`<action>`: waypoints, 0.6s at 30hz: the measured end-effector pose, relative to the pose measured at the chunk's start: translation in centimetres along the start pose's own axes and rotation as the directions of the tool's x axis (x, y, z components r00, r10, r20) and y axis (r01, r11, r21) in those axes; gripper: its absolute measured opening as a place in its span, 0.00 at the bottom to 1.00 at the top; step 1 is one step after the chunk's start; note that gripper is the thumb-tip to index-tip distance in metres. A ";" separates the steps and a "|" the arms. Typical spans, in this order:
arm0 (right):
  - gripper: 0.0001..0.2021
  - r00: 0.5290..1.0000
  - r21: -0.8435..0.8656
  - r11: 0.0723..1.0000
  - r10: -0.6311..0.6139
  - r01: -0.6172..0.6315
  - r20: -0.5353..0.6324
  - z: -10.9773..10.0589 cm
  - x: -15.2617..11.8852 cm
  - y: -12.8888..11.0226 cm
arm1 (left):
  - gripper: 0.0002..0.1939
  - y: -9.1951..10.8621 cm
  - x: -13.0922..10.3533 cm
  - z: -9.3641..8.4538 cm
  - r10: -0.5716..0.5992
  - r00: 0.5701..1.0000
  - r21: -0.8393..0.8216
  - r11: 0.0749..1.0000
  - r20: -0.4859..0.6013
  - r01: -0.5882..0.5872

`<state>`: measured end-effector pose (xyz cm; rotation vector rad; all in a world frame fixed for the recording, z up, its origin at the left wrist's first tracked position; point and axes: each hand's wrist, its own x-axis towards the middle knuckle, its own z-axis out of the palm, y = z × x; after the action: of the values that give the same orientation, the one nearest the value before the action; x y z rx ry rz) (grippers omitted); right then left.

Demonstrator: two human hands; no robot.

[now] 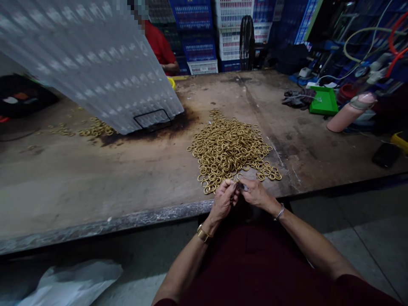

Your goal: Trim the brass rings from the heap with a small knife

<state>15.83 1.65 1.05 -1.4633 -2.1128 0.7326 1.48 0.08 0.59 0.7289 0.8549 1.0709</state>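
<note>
A large pile of brass-coloured rings [229, 144] lies on the wooden table, just beyond my hands. My left hand [225, 197], with a gold watch on its wrist, is closed in a pinch near the table's front edge. Its fingers almost meet those of my right hand [257, 194], which is also closed. Between the fingertips is a small dark thing [239, 186], too small to make out. One loose ring [239, 176] shows right at my right fingertips; whether it is held or lies on the table I cannot tell.
A tall translucent ribbed panel [95, 63] stands tilted on the table [79, 178] at left, with more rings [97, 128] behind it. A person in a red sleeve [161, 46] is beyond it. At right are a green tray [323, 100], a pink cylinder [350, 112] and hoses.
</note>
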 end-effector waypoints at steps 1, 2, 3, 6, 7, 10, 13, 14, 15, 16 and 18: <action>0.06 1.000 -0.049 0.999 -0.006 0.007 0.021 0.0 -0.1 -0.1 | 0.20 0.0 0.0 0.0 0.001 1.000 0.003 1.000 -0.005 -0.001; 0.07 0.999 -0.086 0.996 -0.006 0.009 0.034 0.1 -0.2 -0.1 | 0.20 0.0 0.0 0.0 -0.001 1.000 0.006 1.000 -0.011 0.001; 0.07 0.999 -0.114 0.993 -0.008 0.012 0.040 0.1 -0.2 -0.2 | 0.20 -0.1 0.1 -0.1 -0.003 1.000 0.009 1.000 -0.015 0.003; 0.08 0.999 -0.160 0.987 -0.017 0.024 0.040 0.2 -0.1 -0.3 | 0.21 -0.2 0.0 -0.2 0.006 1.000 0.024 1.000 -0.021 -0.006; 0.08 0.999 -0.165 0.986 -0.019 0.025 0.037 0.2 0.0 -0.3 | 0.21 -0.2 0.0 -0.2 0.011 1.000 0.029 1.000 -0.020 -0.010; 0.09 0.999 -0.157 0.987 -0.019 0.024 0.032 0.3 0.0 -0.3 | 0.20 -0.3 0.0 -0.3 0.014 1.000 0.046 0.999 -0.013 -0.014; 0.09 0.999 -0.139 0.990 0.004 0.003 0.048 0.3 0.1 -0.4 | 0.20 -0.3 0.1 -0.3 0.024 1.000 0.071 0.997 -0.009 -0.023; 0.10 0.998 -0.132 0.991 0.013 -0.005 0.056 0.2 0.1 -0.5 | 0.19 -0.4 0.1 -0.4 0.032 0.999 0.082 0.996 -0.009 -0.031; 0.10 0.997 -0.126 0.992 0.022 -0.013 0.070 0.2 0.2 -0.5 | 0.19 -0.4 0.1 -0.4 0.040 0.999 0.093 0.995 -0.011 -0.039; 0.10 0.995 -0.120 0.993 0.025 -0.014 0.092 0.1 0.2 -0.5 | 0.19 -0.4 0.0 -0.5 0.045 0.999 0.103 0.994 -0.014 -0.044; 0.11 0.988 -0.122 0.993 0.022 -0.004 0.152 -0.1 0.3 -0.3 | 0.19 -0.4 -0.2 -0.5 0.052 0.998 0.118 0.992 -0.022 -0.049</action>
<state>15.57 1.88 1.40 -1.5287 -2.3015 0.7550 1.12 -0.21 0.07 0.8416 0.9310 1.0833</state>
